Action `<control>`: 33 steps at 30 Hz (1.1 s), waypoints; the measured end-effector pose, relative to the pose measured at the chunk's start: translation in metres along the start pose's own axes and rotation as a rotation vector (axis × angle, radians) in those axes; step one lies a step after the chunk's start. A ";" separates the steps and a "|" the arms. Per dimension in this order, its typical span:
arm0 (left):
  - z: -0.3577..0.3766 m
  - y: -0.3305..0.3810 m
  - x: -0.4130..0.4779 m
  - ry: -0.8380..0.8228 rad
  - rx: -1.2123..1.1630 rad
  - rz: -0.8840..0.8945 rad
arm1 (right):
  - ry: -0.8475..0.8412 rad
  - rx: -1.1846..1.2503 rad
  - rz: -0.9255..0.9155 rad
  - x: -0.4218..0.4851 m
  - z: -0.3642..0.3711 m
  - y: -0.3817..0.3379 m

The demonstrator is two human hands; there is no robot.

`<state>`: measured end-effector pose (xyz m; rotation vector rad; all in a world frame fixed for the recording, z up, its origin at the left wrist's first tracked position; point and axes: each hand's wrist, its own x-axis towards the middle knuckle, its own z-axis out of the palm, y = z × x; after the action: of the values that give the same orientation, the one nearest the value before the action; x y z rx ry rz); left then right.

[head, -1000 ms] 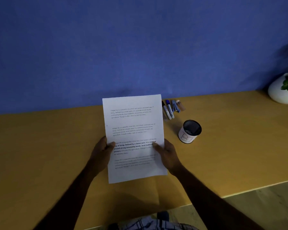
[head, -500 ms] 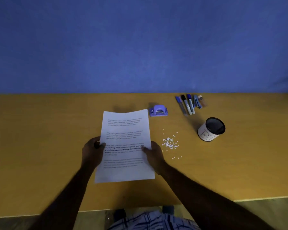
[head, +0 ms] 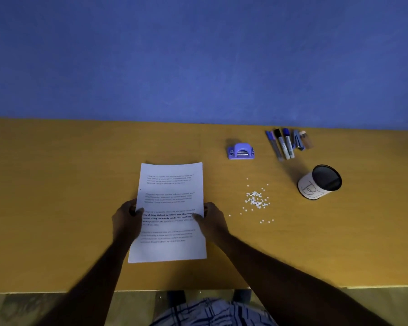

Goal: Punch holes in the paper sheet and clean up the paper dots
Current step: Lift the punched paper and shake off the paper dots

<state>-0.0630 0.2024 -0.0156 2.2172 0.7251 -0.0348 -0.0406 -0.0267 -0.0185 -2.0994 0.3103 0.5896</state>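
A white printed paper sheet [head: 169, 205] lies in front of me over the wooden table [head: 57, 208]. My left hand [head: 126, 220] pinches its left edge and my right hand [head: 211, 220] pinches its right edge, thumbs on top. A small purple hole punch [head: 241, 151] sits on the table beyond the sheet's top right corner. A loose cluster of white paper dots [head: 256, 201] is scattered on the table to the right of my right hand.
A black mesh cup with a white paper label [head: 320, 182] stands at the right. Several markers and pens [head: 284, 143] lie by the blue wall [head: 198, 55]. The table's front edge runs just below my forearms.
The sheet has come down from a raised, upright hold to low over the table. My view has tilted, bringing the hole punch and the paper dots into sight.
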 end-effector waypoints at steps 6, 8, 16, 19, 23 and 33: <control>0.000 -0.001 0.004 -0.020 0.008 0.022 | 0.040 -0.179 -0.064 -0.002 0.003 0.002; 0.001 0.000 0.004 -0.022 0.026 0.059 | 0.049 -0.222 -0.069 -0.002 0.004 0.002; 0.008 -0.026 0.021 -0.084 0.200 0.099 | 0.054 -0.329 -0.121 -0.003 0.005 0.009; 0.006 -0.014 0.010 -0.059 0.264 0.083 | 0.053 -0.337 -0.162 -0.006 0.001 0.012; 0.007 -0.014 0.000 -0.012 0.238 0.026 | 0.225 -0.370 -0.388 -0.018 -0.016 0.025; 0.040 0.014 -0.048 -0.035 0.339 0.455 | 0.125 -0.989 -0.599 -0.031 -0.059 0.105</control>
<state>-0.0883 0.1433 -0.0220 2.6516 0.1888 0.0337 -0.0947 -0.1341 -0.0489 -2.9737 -0.6746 0.2454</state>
